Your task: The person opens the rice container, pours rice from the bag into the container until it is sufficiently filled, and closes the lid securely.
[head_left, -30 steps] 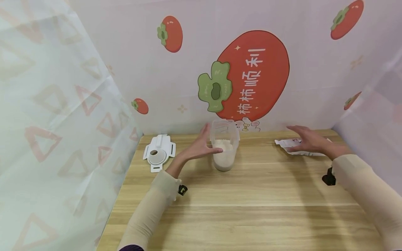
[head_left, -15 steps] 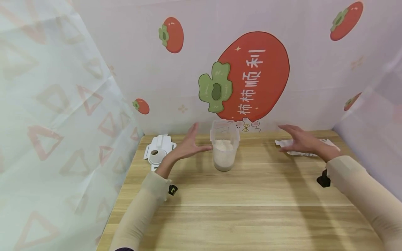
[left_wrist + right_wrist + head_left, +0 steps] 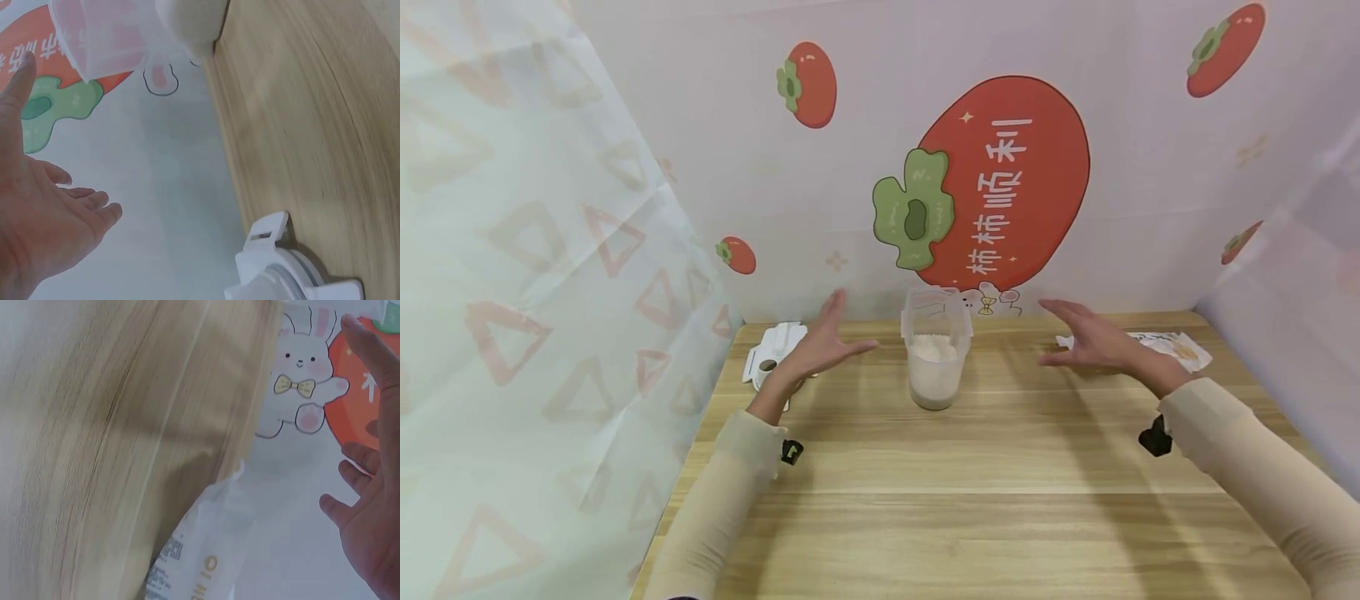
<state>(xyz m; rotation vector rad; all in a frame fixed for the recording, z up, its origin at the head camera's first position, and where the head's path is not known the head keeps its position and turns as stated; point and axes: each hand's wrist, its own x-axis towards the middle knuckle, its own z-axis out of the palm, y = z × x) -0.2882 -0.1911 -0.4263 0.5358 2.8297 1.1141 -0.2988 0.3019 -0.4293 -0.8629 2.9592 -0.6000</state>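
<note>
A clear plastic container [image 3: 935,350] half full of white grains stands open at the back middle of the wooden table [image 3: 985,492]; it also shows in the left wrist view [image 3: 134,31]. My left hand [image 3: 820,343] hovers open to its left, holding nothing, with its palm [image 3: 37,212] facing the container. My right hand [image 3: 1086,337] hovers open to the container's right, also holding nothing; its fingers [image 3: 369,512] are spread. Neither hand touches the container.
A white lid [image 3: 772,357] with a round spout lies at the back left, partly behind my left hand; it also shows in the left wrist view [image 3: 294,269]. A flattened white packet [image 3: 1161,348] lies at the back right [image 3: 200,562]. Printed cloth walls close in three sides.
My left hand let go of the container and drew away to the left. My right hand left the packet and moved left toward the container.
</note>
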